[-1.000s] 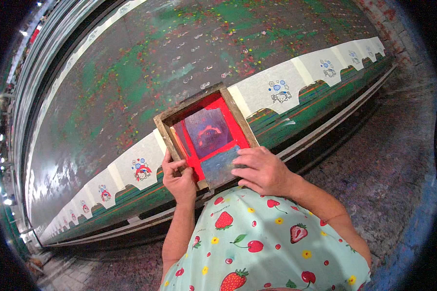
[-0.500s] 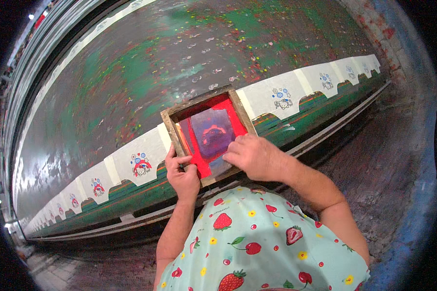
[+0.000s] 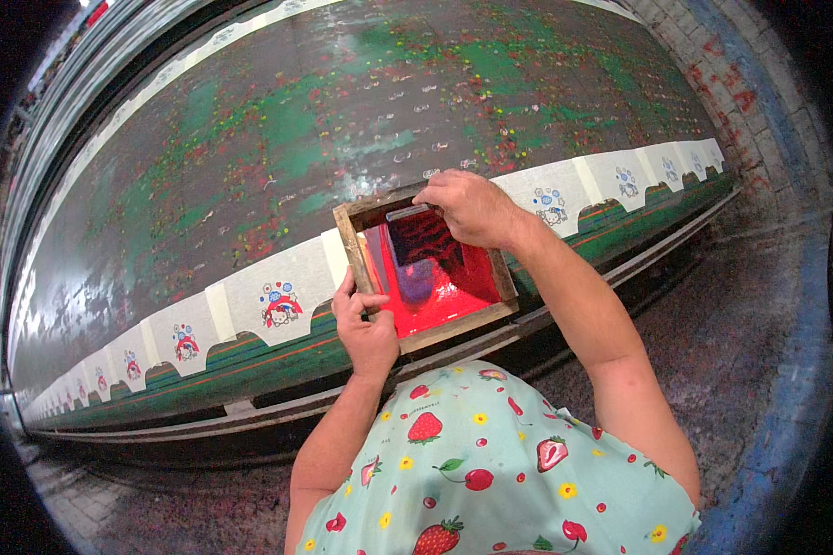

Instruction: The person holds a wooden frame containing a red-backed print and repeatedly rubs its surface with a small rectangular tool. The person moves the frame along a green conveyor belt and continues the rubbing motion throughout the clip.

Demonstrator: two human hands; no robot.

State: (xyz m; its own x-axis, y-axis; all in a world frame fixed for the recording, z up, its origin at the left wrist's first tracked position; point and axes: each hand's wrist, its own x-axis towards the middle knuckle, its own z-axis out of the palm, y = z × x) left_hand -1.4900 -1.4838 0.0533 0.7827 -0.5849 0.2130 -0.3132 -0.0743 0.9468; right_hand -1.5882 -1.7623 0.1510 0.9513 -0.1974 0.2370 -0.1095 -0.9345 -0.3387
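My left hand [image 3: 367, 331] grips the left side of a wooden screen frame [image 3: 444, 329], which lies across white cut pieces [image 3: 241, 314] along the table's near side. My right hand [image 3: 470, 211] is closed on a flat, dark-edged blade [image 3: 407, 215] at the frame's far inner edge, its fingers over the top. Wet red ink [image 3: 453, 289] covers much of the mesh, with a dark, streaked area just below the blade and a purple patch under that. Printed cartoon motifs in red and blue [image 3: 280, 305] show on pieces to the left; mostly blue ones [image 3: 548, 205] sit to the right.
The long, curved-looking dark table [image 3: 213, 157] is spattered with green, red and yellow paint and has another white strip along its far edge. A rail [image 3: 157, 430] runs along the near edge. A stained paved floor [image 3: 620, 305] lies right and below; lights show at the far left.
My right hand has travelled from the near end of the frame up to its far end with the blade. Red ink now spreads glossy over the mesh. My left hand stays on the frame.
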